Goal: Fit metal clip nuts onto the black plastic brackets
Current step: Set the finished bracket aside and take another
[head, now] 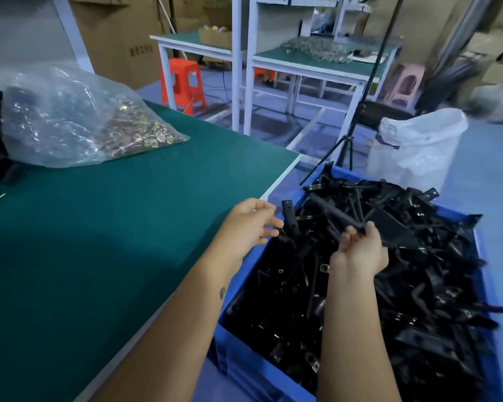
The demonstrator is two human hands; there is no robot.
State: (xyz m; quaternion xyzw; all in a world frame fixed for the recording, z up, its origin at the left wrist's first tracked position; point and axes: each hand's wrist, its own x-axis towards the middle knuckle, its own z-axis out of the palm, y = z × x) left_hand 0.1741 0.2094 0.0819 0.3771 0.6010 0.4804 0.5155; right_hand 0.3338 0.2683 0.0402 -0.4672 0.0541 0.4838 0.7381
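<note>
Green matting covers the worktop [128, 227] at my left, and a clear bag [70, 117] of metal clip nuts [154, 134] lies near its far edge, well apart from my hands. Just beside the worktop sits a blue crate [276, 203] heaped with black brackets [418, 300], many of which appear to carry a clip already. My right hand [360, 250] has its fingers clamped on one bracket [389, 227] above the heap. My left hand [247, 224] hovers at the crate's near edge, fingers [270, 227] loosely curled and slightly apart; something small may sit at their tips, but I cannot tell.

I judge the main risk is tangling: the brackets interlock, so lifting one could drag neighbours over the crate's rim. A dropped clip would vanish into that dark pile.
</note>
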